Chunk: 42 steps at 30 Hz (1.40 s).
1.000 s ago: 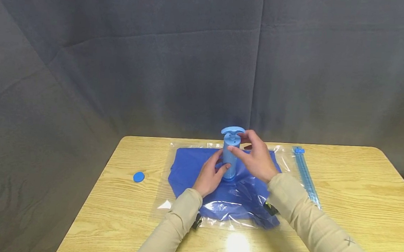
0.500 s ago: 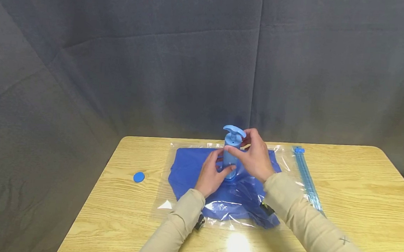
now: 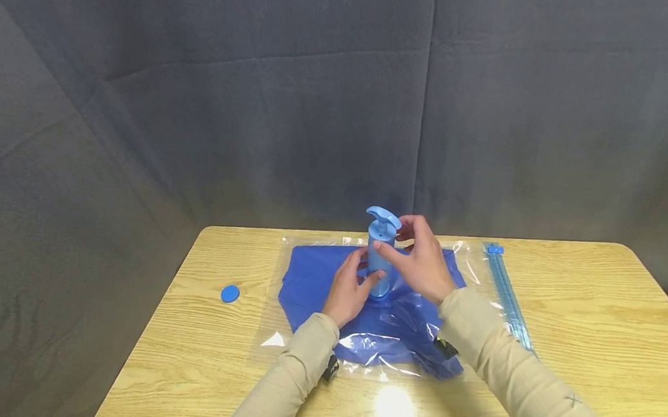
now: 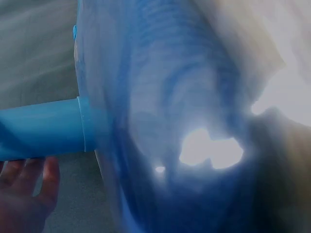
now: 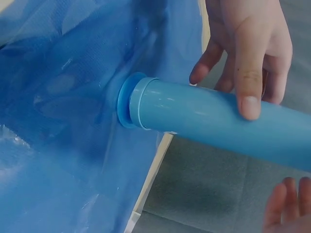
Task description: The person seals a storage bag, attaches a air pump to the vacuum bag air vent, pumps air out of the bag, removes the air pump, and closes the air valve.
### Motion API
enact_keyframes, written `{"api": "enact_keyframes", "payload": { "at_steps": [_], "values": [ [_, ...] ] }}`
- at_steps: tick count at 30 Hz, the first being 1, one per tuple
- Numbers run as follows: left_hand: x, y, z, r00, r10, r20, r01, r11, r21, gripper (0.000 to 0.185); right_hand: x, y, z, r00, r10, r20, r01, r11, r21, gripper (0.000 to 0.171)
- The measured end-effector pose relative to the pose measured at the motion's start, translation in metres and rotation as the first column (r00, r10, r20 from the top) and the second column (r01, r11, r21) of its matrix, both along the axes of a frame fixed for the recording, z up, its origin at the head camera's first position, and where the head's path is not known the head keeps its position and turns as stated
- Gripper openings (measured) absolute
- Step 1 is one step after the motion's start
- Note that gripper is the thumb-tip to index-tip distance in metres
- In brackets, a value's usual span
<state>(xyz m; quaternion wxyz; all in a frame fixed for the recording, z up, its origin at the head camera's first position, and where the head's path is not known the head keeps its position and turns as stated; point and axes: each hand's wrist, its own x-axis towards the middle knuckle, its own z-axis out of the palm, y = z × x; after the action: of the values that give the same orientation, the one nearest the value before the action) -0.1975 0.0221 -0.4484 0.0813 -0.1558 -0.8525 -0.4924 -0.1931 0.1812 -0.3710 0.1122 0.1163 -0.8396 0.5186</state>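
Observation:
A light blue hand pump [image 3: 378, 262] stands upright on a clear plastic storage bag [image 3: 270, 323] with folded blue fabric [image 3: 314, 275] inside. The pump's foot meets a round blue valve [image 5: 125, 102] on the bag. My left hand [image 3: 348, 295] grips the barrel from the left, its thumb across the front. Higher up on the right, my right hand [image 3: 424, 261] has its thumb over the barrel's front and fingers curled behind, below the T-shaped handle [image 3: 384, 216]. In the right wrist view, right fingertips [image 5: 290, 194] lie close beside the barrel.
Left of the bag, a round blue cap [image 3: 230, 293] lies on the wooden table [image 3: 184, 353]. A blue zip strip [image 3: 508, 298] with a slider [image 3: 495, 249] runs along the bag's right side. Behind the table hangs a dark grey curtain [image 3: 317, 117].
The pump's handle has turned from nearly level to slanting down to the right. Both hands have shifted slightly with the pump and stay at it.

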Motion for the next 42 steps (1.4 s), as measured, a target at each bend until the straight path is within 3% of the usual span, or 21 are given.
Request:
{"api": "enact_keyframes", "payload": {
  "at_steps": [8, 20, 26, 34, 42],
  "values": [
    [-0.002, -0.003, -0.001, 0.999, -0.044, 0.003, 0.044, 0.998, -0.034, 0.050, 0.000, 0.007, 0.003, 0.991, 0.121, -0.061, -0.124, 0.991, -0.050, 0.055],
    [-0.001, -0.007, 0.000, 0.995, -0.104, 0.012, 0.105, 0.992, -0.063, 0.051, 0.000, 0.010, 0.003, 0.978, 0.206, -0.022, -0.207, 0.975, -0.077, 0.051],
    [-0.001, -0.009, 0.000, 0.993, -0.120, 0.022, 0.121, 0.991, -0.054, 0.052, 0.002, 0.010, 0.003, 0.970, 0.238, 0.044, -0.234, 0.969, -0.073, 0.054],
    [0.000, -0.009, 0.002, 0.989, -0.134, 0.063, 0.138, 0.989, -0.061, 0.061, 0.002, 0.007, 0.002, 0.977, 0.210, 0.028, -0.208, 0.976, -0.056, 0.047],
    [0.000, -0.004, 0.000, 0.994, -0.059, 0.095, 0.060, 0.998, -0.013, 0.066, 0.001, 0.000, 0.005, 0.992, 0.121, 0.025, -0.121, 0.993, -0.017, 0.050]
  ]
}}
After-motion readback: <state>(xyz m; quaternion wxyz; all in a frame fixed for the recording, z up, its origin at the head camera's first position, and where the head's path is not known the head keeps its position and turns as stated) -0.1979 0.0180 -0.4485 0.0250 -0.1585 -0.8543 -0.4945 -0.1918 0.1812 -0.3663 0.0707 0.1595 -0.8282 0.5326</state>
